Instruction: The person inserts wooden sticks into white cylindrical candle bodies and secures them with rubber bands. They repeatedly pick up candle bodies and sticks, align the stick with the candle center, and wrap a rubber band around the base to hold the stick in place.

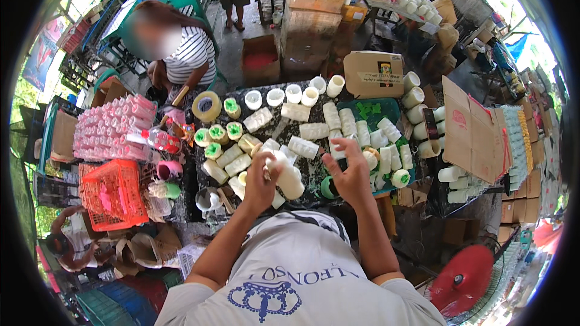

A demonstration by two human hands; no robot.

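Note:
My left hand [261,182] is closed around a white cylinder [291,185], tilted over the near edge of the dark table. My right hand [349,172] is held to the right of it, with fingers spread and nothing in them. Beyond and between my hands lie several white textured cylinders [304,147], some on their sides. To the left stand several pieces with green tops [234,130]. Beside my right hand is a green tray [386,108] holding more white cylinders and loose green pieces. A small green round thing [328,188] is partly behind my right hand.
A roll of tape [206,106] and white cups [275,96] stand along the far side. At left are pink-and-white pieces [115,127] and an orange basket [115,196]. A seated person [187,54] is at far left. Cardboard [474,130] and a red fan [462,281] are at right.

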